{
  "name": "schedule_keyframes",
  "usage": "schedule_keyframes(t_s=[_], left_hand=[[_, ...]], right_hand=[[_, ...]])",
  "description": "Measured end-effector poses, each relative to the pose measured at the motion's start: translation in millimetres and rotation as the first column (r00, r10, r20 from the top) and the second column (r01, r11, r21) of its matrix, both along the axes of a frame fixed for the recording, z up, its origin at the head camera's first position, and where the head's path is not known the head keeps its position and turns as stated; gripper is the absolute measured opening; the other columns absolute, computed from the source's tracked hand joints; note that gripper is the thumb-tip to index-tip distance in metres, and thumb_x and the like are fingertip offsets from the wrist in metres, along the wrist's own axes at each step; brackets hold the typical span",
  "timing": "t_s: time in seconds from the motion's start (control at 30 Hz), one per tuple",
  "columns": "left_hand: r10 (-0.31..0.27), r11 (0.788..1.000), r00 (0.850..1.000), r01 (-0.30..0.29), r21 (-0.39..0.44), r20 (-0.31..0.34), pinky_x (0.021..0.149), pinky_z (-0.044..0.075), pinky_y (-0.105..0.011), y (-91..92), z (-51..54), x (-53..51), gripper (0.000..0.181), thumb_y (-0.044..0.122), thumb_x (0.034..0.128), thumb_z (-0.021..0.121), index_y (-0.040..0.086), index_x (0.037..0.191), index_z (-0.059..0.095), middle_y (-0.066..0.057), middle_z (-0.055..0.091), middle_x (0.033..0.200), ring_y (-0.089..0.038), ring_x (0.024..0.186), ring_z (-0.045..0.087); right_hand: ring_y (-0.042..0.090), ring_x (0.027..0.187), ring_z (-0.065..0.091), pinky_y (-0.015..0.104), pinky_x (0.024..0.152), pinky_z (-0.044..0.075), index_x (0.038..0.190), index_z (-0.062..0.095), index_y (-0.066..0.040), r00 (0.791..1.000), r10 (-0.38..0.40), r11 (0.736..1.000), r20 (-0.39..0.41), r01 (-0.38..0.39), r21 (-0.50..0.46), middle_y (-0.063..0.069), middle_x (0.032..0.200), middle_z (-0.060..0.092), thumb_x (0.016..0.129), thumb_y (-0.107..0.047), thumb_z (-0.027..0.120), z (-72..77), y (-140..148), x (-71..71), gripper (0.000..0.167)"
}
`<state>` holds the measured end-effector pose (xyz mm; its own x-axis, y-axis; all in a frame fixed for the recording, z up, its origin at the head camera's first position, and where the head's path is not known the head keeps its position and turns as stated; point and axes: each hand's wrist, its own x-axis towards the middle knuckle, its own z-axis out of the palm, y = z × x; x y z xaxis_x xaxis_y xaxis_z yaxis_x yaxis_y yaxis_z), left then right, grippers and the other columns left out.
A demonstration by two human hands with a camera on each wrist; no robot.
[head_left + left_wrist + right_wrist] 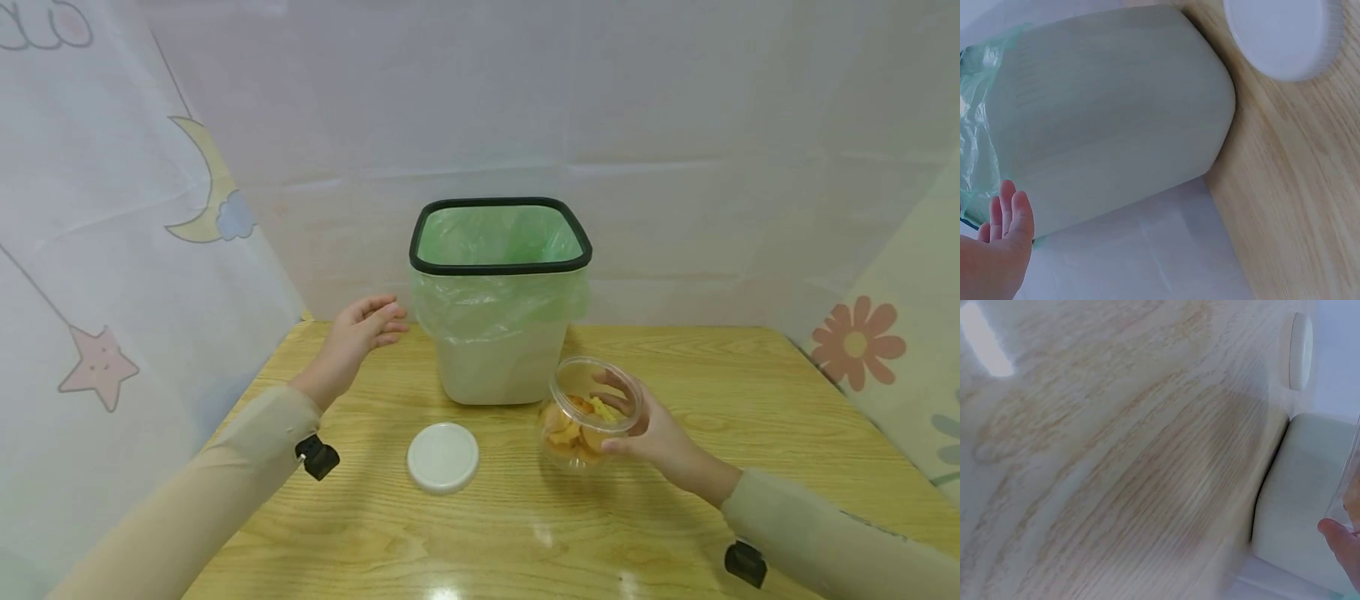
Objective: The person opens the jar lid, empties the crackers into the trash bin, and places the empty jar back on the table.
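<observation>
In the head view the right hand [660,437] grips a clear round jar [577,454] from its right side. The jar is lidless and tilted, with orange and yellow pieces [573,429] inside. Only the thumb and part of the jar show at the right edge of the right wrist view. The left hand [358,340] holds nothing; its fingers are loosely extended, left of a bin [501,362] with a black rim and green liner [495,308]. A white round lid [443,457] lies on the table between the arms.
The bin stands at the back middle of the wooden table [480,542], in front of a pale cloth backdrop [375,100]. Cloth with a printed moon and star hangs at the left, and cloth with printed flowers at the right.
</observation>
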<state>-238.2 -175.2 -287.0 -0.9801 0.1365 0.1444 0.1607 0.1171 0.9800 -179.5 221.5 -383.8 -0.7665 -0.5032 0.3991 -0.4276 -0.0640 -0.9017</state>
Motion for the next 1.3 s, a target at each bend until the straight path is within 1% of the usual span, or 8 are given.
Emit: schedule_keyframes(t_s=[0.13,0.27,0.33,0.47,0.57,0.93,1.17,1.3], left_hand=[[0.007,0.998,1.0,-0.007,0.056,0.005,0.088,0.05,-0.024,2.7,6.5,-1.6,0.047,0.016,0.1047,0.044,-0.012,0.141,0.035,-0.014,0.056,0.116,-0.004,0.088,0.062],[0.009,0.993,1.0,-0.01,0.115,0.007,0.083,0.052,-0.022,5.0,13.6,-2.5,0.045,0.013,0.1039,0.045,-0.014,0.138,0.034,-0.005,0.058,0.104,-0.004,0.083,0.064],[0.006,0.992,1.0,-0.007,0.128,0.008,0.082,0.052,-0.022,6.1,17.2,-2.9,0.045,0.013,0.1038,0.045,-0.014,0.139,0.034,-0.005,0.058,0.103,-0.005,0.082,0.064],[0.001,0.991,1.0,-0.002,0.137,0.006,0.084,0.052,-0.022,8.1,25.2,-5.3,0.046,0.015,0.104,0.045,-0.012,0.14,0.033,-0.008,0.057,0.107,-0.005,0.083,0.063],[-0.007,0.989,1.0,0.004,0.147,0.018,0.085,0.051,-0.023,9.2,31.0,-8.1,0.046,0.016,0.1043,0.045,-0.01,0.14,0.034,-0.01,0.055,0.11,-0.007,0.086,0.063],[-0.038,0.988,0.997,0.026,0.153,0.072,0.097,0.046,-0.029,12.3,46.4,-20.9,0.055,0.024,0.1043,0.046,-0.01,0.144,0.028,-0.014,0.048,0.123,-0.015,0.099,0.057],[-0.051,0.972,0.988,0.016,0.236,0.144,0.101,0.043,-0.032,17.1,57.0,-29.3,0.053,0.022,0.1037,0.047,-0.006,0.145,0.028,-0.008,0.048,0.116,-0.016,0.098,0.055],[-0.042,0.953,0.978,-0.021,0.302,0.203,0.09,0.05,-0.027,19.8,62.9,-32.6,0.041,0.02,0.1026,0.05,-0.001,0.136,0.04,-0.005,0.052,0.105,-0.015,0.091,0.056]], right_hand=[[0.002,0.13,0.04,0.023,0.094,0.047,0.153,0.021,-0.009,1.0,-0.003,1.0,-0.014,0.003,-0.006,-0.005,0.149,0.031,0.087,0.007,0.067,2.6,1,0.3,0.082],[0.002,0.13,0.04,0.025,0.09,0.05,0.153,0.021,-0.009,1.0,-0.008,1.0,-0.018,0.008,-0.007,-0.008,0.148,0.033,0.088,0.007,0.066,4.8,1,1.3,0.081],[0.002,0.129,0.041,0.025,0.087,0.051,0.153,0.02,-0.008,1.0,-0.015,1.0,-0.022,0.014,-0.007,-0.009,0.147,0.034,0.088,0.007,0.066,5.8,2,1.9,0.081],[0.0,0.128,0.042,0.023,0.085,0.052,0.154,0.019,-0.007,0.999,-0.025,1.0,-0.038,0.025,-0.008,-0.012,0.146,0.035,0.088,0.008,0.066,7.1,1,2.4,0.082],[0.0,0.128,0.042,0.022,0.086,0.051,0.153,0.019,-0.004,0.998,-0.025,1.0,-0.052,0.024,-0.019,-0.008,0.147,0.035,0.087,0.008,0.066,7.7,1,2.3,0.082],[0.003,0.127,0.043,0.022,0.088,0.05,0.153,0.024,-0.012,0.997,-0.059,0.997,-0.046,0.057,-0.047,-0.006,0.145,0.036,0.086,0.009,0.067,14.3,4,3.3,0.082],[0.003,0.126,0.045,0.021,0.089,0.049,0.154,0.023,-0.011,0.996,-0.075,0.996,-0.047,0.073,-0.047,-0.004,0.145,0.036,0.088,0.008,0.066,20.8,6,5.3,0.081],[0.005,0.126,0.045,0.021,0.091,0.048,0.152,0.026,-0.012,0.995,-0.085,0.994,-0.046,0.082,-0.073,-0.004,0.145,0.037,0.088,0.007,0.066,25.0,8,6.2,0.078]])
